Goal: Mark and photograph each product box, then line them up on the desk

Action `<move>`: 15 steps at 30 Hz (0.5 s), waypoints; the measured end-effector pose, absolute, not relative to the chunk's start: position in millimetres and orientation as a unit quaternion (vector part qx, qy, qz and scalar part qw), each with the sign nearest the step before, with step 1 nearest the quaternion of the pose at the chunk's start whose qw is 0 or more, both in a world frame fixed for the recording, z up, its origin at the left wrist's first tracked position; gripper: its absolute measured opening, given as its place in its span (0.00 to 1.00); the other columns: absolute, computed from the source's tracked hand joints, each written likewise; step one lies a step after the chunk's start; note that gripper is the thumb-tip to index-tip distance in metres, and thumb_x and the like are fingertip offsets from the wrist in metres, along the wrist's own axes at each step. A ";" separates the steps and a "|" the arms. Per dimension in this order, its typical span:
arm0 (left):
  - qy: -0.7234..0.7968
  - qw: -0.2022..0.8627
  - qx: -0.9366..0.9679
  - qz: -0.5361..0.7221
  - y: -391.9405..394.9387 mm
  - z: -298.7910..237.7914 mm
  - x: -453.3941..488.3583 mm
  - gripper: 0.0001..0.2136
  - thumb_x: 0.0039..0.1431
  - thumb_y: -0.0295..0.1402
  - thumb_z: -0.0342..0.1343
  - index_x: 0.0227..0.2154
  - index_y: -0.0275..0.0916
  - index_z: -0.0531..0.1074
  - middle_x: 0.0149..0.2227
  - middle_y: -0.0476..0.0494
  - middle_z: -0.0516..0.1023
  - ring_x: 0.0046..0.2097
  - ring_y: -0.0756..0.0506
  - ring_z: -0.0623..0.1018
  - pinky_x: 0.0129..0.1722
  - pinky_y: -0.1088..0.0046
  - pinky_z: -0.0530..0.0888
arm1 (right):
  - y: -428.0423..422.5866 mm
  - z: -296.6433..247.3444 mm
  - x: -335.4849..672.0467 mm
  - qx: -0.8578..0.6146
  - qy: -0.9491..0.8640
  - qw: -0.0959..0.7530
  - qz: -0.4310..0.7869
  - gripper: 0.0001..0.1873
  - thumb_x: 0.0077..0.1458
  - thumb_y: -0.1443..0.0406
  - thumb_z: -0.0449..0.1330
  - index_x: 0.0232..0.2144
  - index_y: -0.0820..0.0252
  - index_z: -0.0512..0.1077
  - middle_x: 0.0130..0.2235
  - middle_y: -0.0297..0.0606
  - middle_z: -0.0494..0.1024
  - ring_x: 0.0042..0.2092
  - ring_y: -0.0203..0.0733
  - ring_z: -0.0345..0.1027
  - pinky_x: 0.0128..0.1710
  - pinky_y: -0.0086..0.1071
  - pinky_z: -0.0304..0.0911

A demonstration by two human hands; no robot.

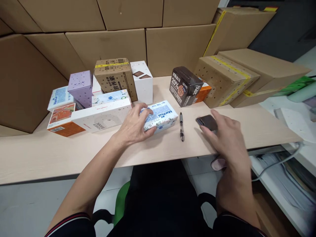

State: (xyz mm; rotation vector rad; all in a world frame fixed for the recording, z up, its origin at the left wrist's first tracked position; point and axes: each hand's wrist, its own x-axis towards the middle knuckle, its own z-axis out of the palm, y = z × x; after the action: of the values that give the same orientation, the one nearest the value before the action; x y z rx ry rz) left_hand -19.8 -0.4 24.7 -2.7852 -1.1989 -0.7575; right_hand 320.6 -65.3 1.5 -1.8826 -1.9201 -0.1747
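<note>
My left hand (135,123) grips the left end of a white and blue Manhua tissue pack (161,115), its fingers over the top and its thumb along the near side. The pack lies on the table. My right hand (225,135), slightly blurred, has its thumb and forefinger at opposite edges of a dark smartphone (208,122). The phone is back side up, its cameras at the left end; the palm hides its right end. Whether it touches the table I cannot tell. A clear and black pen (181,126) lies between the two hands.
Left on the wooden table (106,151) stand a white power bank box (103,117), an orange box (65,126), a purple box (81,87) and a brown carton (115,77). A dark brown box (184,86) and taped cartons (224,79) stand right. Large cartons (106,47) wall the back.
</note>
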 end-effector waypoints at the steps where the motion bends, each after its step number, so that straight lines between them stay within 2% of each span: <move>1: -0.396 -0.001 -0.887 -0.238 -1.3 25.7 -19.5 0.26 0.61 0.47 0.59 0.56 0.40 0.62 0.59 0.30 0.65 0.56 0.31 0.72 0.53 0.45 0.75 | -72.8 2.4 329.3 -0.709 -0.673 0.205 -0.055 0.42 0.61 0.48 0.62 0.69 0.62 0.61 0.60 0.61 0.74 0.58 0.70 0.67 0.54 0.60 0.64; 4: -0.426 -0.022 -0.876 -0.224 -4.3 28.5 -18.0 0.31 0.60 0.48 0.59 0.61 0.40 0.59 0.62 0.28 0.62 0.60 0.27 0.70 0.56 0.41 0.73 | -89.5 0.6 345.3 -0.776 -0.618 0.130 -0.008 0.53 0.53 0.40 0.65 0.71 0.63 0.58 0.63 0.68 0.70 0.60 0.78 0.65 0.51 0.62 0.65; 7: -0.444 -0.035 -0.871 -0.209 -7.0 30.9 -15.5 0.34 0.60 0.48 0.59 0.64 0.38 0.56 0.64 0.24 0.61 0.64 0.24 0.67 0.59 0.37 0.70 | -93.5 -6.8 345.2 -0.791 -0.604 0.096 0.023 0.50 0.58 0.40 0.60 0.71 0.64 0.57 0.61 0.67 0.72 0.58 0.76 0.66 0.50 0.62 0.65; 11: -0.460 -0.068 -0.866 -0.186 -9.0 35.1 -13.5 0.36 0.61 0.45 0.58 0.66 0.34 0.54 0.64 0.24 0.64 0.64 0.25 0.67 0.61 0.39 0.69 | -87.4 -15.4 337.3 -0.779 -0.615 0.126 0.004 0.42 0.62 0.45 0.55 0.68 0.67 0.62 0.57 0.65 0.75 0.56 0.71 0.67 0.50 0.58 0.65; 15: -0.458 -0.092 -0.862 -0.195 -9.0 37.7 -13.8 0.36 0.60 0.44 0.59 0.66 0.36 0.54 0.61 0.28 0.69 0.60 0.27 0.70 0.58 0.41 0.72 | -79.2 -18.2 337.4 -0.777 -0.608 0.163 -0.004 0.43 0.56 0.48 0.60 0.64 0.73 0.66 0.50 0.64 0.79 0.51 0.66 0.70 0.52 0.56 0.64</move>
State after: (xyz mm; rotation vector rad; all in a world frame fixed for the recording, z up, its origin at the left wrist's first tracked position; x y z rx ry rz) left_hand -13.8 -9.0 37.7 -2.8801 -1.5292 -0.6523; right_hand 337.4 -79.2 -18.2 -2.2169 -1.7340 -0.0127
